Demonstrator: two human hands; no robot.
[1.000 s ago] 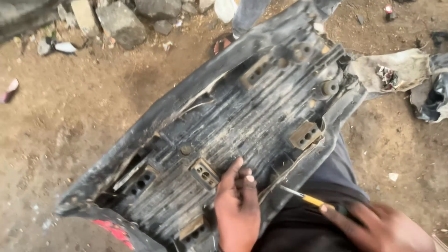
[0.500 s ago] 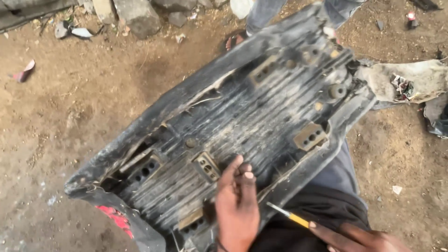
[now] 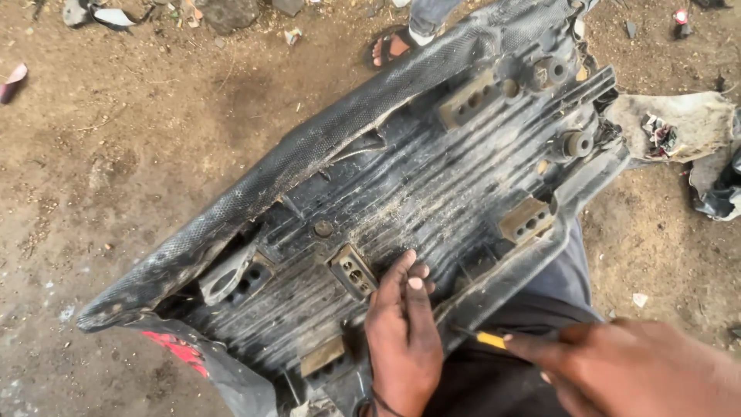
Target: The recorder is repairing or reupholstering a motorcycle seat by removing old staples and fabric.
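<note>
Left hand (image 3: 403, 340) lies flat, open, on the upturned black seat base (image 3: 432, 185). Right hand (image 3: 625, 367) beside it grips a yellow-handled tool (image 3: 491, 340); I see bare dirt ground (image 3: 116, 154) all around

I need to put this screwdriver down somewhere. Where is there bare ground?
Bare dirt ground lies left of the upturned black ribbed plastic seat base, below the grey stones. Right side is crowded: torn dirty cloth. Left hand rests on the base; right hand holds the yellow-handled screwdriver.

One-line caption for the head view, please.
Left hand rests flat on an upturned, dusty black ribbed seat base while right hand holds a yellow-handled tool at its edge.
</note>
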